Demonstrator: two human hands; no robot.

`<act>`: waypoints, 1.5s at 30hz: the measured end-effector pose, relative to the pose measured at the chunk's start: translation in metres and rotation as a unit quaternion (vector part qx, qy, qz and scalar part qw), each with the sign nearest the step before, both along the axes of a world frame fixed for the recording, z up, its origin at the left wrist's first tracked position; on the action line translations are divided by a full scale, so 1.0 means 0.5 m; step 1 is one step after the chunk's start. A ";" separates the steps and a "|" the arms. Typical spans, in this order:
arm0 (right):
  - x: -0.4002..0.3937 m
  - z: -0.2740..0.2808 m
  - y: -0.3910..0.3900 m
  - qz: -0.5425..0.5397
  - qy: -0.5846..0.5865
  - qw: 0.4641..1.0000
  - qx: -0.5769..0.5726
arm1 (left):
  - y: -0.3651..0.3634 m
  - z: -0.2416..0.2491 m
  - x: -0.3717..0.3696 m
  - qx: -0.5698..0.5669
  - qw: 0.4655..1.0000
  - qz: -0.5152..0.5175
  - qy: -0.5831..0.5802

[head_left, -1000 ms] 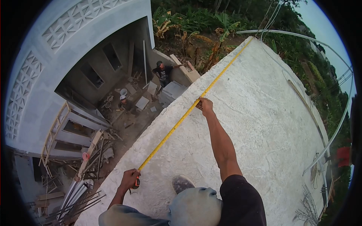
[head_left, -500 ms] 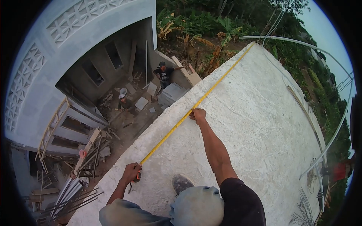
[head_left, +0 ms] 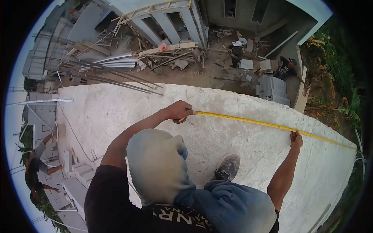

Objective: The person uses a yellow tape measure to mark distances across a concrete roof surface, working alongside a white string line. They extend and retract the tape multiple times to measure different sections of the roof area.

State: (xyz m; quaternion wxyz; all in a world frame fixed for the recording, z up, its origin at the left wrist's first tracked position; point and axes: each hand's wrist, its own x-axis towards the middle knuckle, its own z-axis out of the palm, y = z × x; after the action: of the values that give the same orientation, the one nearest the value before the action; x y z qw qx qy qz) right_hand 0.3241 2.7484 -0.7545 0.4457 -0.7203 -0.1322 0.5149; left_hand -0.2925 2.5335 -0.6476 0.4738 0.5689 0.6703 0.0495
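My left hand is wrapped round an orange and black tape measure, whose case shows partly below the fingers. From it a yellow blade runs out to the right, lying along the edge of a rough pale concrete slab. Further along, my right hand pinches the blade at its near edge, the fingertips partly hidden. Past that hand the blade continues to the slab's far right corner. My shoe rests on the slab between my two hands.
The slab's edge drops to a lower work area with a crouching person, another person and stacked blocks. Steel bars stick out over the edge at left. Further left are grey blocks and a person.
My view has swung to the left, so the blade now runs across rather than up and away. Both hands stay on the tape measure, and the left side of the slab has come into view.
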 end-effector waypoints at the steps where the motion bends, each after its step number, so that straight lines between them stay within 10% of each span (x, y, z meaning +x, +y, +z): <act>1: 0.002 0.000 -0.001 0.005 -0.008 1.000 0.006 | -0.023 -0.001 -0.043 0.007 1.000 -0.020 0.009; 13: 0.052 -0.018 0.001 0.042 -0.003 0.998 0.045 | -0.185 0.040 -0.448 -0.045 0.972 0.179 0.145; 45: 0.023 0.019 0.015 0.028 -0.088 0.995 -0.031 | -0.158 0.006 -0.423 -0.037 0.951 0.178 0.251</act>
State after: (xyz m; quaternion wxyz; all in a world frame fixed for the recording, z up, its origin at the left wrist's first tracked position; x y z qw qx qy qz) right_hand 0.3358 2.7559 -0.7452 0.3950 -0.7721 -0.1752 0.4660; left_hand -0.5038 2.4546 -0.6444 0.2948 0.4169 0.8591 -0.0360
